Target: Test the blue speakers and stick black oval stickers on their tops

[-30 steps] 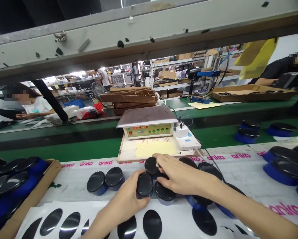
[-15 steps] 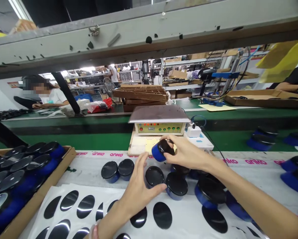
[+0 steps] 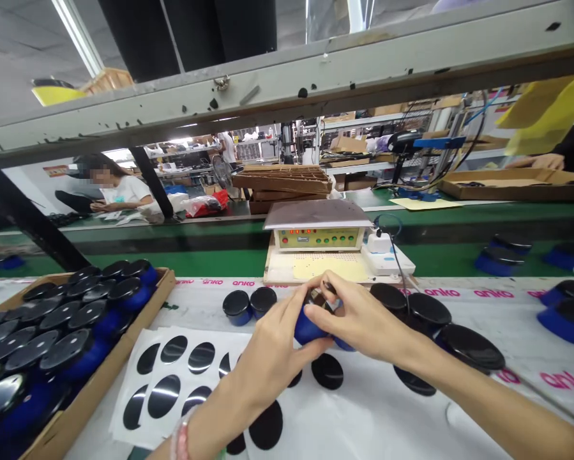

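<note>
Both hands meet around a blue and black round part above the middle of the table. My left hand wraps its left side, thumb below. From the right, my right hand grips its top, fingers bent over the black face. Two small round parts stand just left of the hands, and larger ones stand to the right. White sheets with black oval stickers lie beneath and left of my left forearm.
A cardboard tray full of blue and black parts fills the left. Behind the hands sits a control box with a white plug. A metal beam crosses above. People sit beyond the green belt.
My left hand has closed in on the part from the left, and the part is now between both hands, slightly lower. The view has shifted, showing more of the left tray.
</note>
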Demonstrator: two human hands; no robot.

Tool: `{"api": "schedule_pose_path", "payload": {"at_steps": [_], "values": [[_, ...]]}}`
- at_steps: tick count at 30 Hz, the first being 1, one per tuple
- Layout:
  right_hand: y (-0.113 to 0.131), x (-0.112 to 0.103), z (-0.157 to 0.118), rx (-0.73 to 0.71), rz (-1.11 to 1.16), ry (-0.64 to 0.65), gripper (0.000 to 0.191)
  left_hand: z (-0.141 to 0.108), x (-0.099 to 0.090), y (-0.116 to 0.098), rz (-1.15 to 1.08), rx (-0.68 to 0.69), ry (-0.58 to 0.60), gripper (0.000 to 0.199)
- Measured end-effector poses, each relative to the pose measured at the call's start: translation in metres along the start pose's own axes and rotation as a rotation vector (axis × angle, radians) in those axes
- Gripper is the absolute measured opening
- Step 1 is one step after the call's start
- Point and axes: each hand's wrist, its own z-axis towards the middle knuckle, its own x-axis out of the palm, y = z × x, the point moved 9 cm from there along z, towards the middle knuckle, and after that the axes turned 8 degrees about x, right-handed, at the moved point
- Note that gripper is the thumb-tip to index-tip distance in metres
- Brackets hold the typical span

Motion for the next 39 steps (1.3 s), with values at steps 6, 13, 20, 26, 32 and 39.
{"api": "schedule_pose_path", "payload": {"at_steps": [6,13,20,26,32,39], "values": [[-0.006,-0.061,-0.042,0.012,-0.146,-0.256,0.035,-0.034,-0.027,0.028,0.070,-0.212,-0.073,0.071],[-0.057,-0.100,-0.050,0.160,-0.604,-0.258,0.021,-0.087,-0.123,0.160,0.170,-0.689,-0.466,0.067],[-0.100,-0.026,0.018,0.131,-0.584,0.256,0.024,-0.114,-0.093,0.180,0.033,-0.638,-0.228,0.072],[-0.100,-0.031,0.033,0.095,-0.595,0.294,0.024,-0.040,-0.075,0.091,0.161,-0.254,-0.203,0.031],[-0.082,-0.020,0.028,0.038,-0.665,0.296,0.019,0.009,0.056,0.060,0.019,-0.113,0.422,0.067],[-0.055,0.022,-0.012,-0.070,-0.780,0.230,0.027,0.031,0.078,0.077,-0.016,-0.109,0.380,0.063]]}}
